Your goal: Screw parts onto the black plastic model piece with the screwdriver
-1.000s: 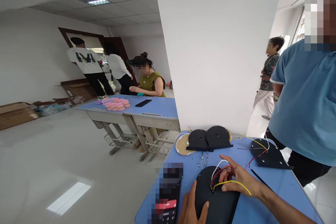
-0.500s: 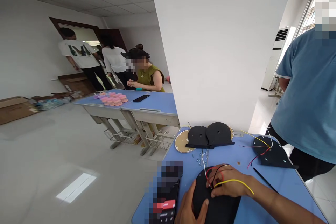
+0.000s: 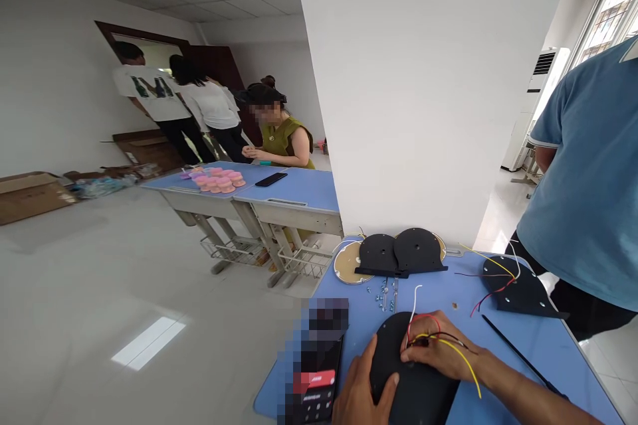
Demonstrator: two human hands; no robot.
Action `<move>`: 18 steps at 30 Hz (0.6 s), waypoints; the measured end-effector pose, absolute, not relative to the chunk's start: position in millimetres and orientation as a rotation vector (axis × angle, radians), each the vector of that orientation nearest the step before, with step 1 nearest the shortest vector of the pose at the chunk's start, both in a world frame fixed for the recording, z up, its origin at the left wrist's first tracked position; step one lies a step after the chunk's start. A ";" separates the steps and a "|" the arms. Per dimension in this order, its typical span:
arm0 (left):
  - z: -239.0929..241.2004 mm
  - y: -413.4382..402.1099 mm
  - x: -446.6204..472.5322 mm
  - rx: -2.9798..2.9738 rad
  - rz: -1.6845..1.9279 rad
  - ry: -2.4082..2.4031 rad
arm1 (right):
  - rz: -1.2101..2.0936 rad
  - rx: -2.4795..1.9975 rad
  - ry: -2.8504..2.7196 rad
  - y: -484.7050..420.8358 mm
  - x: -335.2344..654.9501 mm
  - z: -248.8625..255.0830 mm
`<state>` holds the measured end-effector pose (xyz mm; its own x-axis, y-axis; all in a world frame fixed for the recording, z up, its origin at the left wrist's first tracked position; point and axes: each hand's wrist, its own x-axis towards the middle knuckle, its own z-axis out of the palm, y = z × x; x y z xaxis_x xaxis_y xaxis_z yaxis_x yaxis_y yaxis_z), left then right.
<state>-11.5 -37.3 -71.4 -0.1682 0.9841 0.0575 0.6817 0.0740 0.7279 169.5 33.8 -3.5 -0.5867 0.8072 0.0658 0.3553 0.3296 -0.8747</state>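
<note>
Carefully: your right hand (image 3: 438, 353) pinches the wires (image 3: 423, 332) while your left hand (image 3: 361, 392) lies spread, steadying the black plate (image 3: 413, 382). Tugging sideways could, I judge, tear them loose or slide the plate off the tabletop (image 3: 498, 339).

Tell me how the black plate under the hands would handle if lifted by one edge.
The black plate looks thin, flat and rigid, so it would probably lift as one stiff piece and feel light. Its loose wires would likely flop and trail. The left hand and right hand both rest on it.
</note>
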 end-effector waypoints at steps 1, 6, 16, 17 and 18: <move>-73.2 -37.4 -12.3 1.673 0.868 1.918 | 1.177 -1.017 -2.094 31.6 168.6 -2.7; -73.5 -36.7 -13.1 1.757 0.905 1.901 | 1.096 -0.990 -2.081 21.3 167.1 7.4; -71.3 -31.1 -3.5 1.837 0.919 1.807 | 1.136 -1.148 -1.907 3.3 180.9 -1.7; -71.4 -30.9 -3.1 1.844 0.920 1.809 | 1.152 -1.157 -1.879 3.0 181.4 -3.8; -71.9 -30.6 -3.0 1.852 0.924 1.805 | 1.162 -1.157 -1.860 2.8 181.8 -5.7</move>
